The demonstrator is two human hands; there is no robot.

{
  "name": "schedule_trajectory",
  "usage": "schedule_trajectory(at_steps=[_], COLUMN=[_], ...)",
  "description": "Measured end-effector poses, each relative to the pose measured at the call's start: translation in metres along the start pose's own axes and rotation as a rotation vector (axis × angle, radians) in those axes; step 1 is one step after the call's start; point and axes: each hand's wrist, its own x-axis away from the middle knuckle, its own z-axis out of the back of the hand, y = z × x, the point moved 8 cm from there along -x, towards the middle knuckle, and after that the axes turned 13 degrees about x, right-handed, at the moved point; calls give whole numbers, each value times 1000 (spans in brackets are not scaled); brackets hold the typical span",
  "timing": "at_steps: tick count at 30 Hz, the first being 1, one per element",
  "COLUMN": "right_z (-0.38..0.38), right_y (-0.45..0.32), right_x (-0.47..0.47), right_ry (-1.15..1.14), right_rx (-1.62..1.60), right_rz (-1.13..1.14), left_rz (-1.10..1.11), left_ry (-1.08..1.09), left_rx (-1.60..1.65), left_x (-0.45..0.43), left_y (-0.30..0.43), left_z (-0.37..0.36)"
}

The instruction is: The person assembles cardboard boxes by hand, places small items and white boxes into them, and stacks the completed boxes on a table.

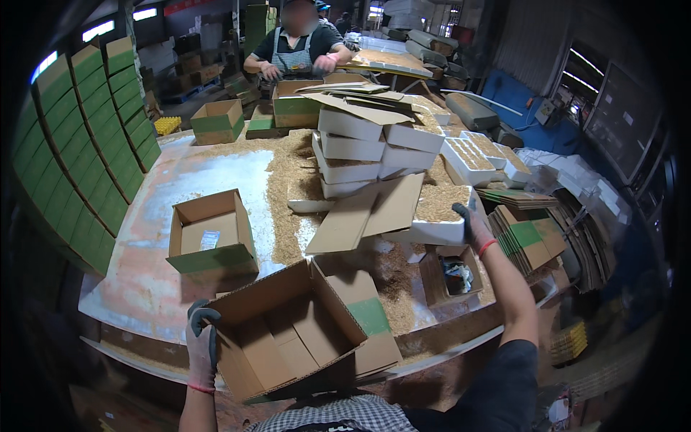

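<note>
My gloved left hand (202, 340) grips the left wall of an open, empty cardboard box (286, 345), which is tilted above the table's near edge. Flat cardboard pieces with a green band (372, 318) lie partly under it. My gloved right hand (475, 227) is at the right end of a white foam box (432, 232) filled with wood shavings; its fingers are over the rim, and whether it bears any weight cannot be told. Loose cardboard sheets (372, 210) lean between that box and the stacked white foam boxes (351, 146).
A green-banded box (216, 237) with a small packet inside stands at left, before tall stacks of green boxes (81, 156). A small carton of packets (451, 275) sits near my right forearm. Folded cartons (529, 237) are at right. A co-worker (297, 48) stands across the table.
</note>
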Motion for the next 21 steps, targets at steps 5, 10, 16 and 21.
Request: schedule_trajectory(at_steps=[5, 10, 16, 21], right_z=[59, 32, 0, -17], right_y=[-27, -62, -71, -120], right_x=[9, 53, 141, 172], right_ry=[-49, -40, -305, -325], right_rx=[250, -22, -567, 222], right_rz=[-73, 2, -75, 489], left_rz=[57, 4, 123, -322], left_ry=[-59, -75, -135, -278], left_rx=[-12, -74, 17, -248], left_x=[-14, -30, -62, -83], left_y=[5, 14, -3, 66], left_z=[-21, -29, -55, -126])
